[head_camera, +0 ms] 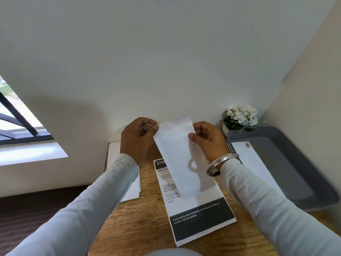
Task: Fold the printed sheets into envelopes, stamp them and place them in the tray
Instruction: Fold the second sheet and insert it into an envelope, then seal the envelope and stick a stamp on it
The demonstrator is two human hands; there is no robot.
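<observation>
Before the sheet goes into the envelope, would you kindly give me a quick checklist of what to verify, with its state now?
1. Envelope held by both hands, left hand and right hand: ok.
2. Envelope mouth open: cannot tell.
3. Printed sheet folded to fit: not ok, it lies flat on the desk, longer than the envelope.
4. Sheet within reach: ok, it lies right under the envelope.
5. Tray has room: ok, it holds only flat white paper.
6. Stamp at hand: cannot tell, none in view.
</observation>
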